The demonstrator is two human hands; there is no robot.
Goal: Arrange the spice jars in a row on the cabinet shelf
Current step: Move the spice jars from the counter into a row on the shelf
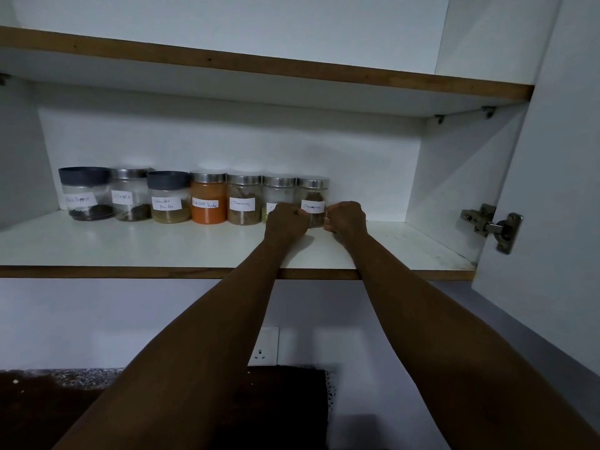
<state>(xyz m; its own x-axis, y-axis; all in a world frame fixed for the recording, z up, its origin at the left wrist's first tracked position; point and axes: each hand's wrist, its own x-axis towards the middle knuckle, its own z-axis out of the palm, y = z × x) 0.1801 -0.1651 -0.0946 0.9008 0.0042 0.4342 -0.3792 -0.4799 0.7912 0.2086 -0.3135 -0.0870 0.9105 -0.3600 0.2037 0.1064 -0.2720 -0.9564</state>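
A white cabinet shelf [136, 245] carries seven labelled spice jars [209, 198] standing upright in a row along its back wall. Both arms reach up to the rightmost jar [313, 199]: the left hand [285, 220] and right hand [346, 219], fingers curled, grip its sides.

Both arms outstretched; left hand [285, 219] and right hand [345, 219] curled

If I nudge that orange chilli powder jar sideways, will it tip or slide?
The red chilli powder jar looks squat and wide-based, so it would probably slide rather than tip. It is nearly full, so likely heavier than its neighbours. The white shelf looks smooth, which should ease sliding.
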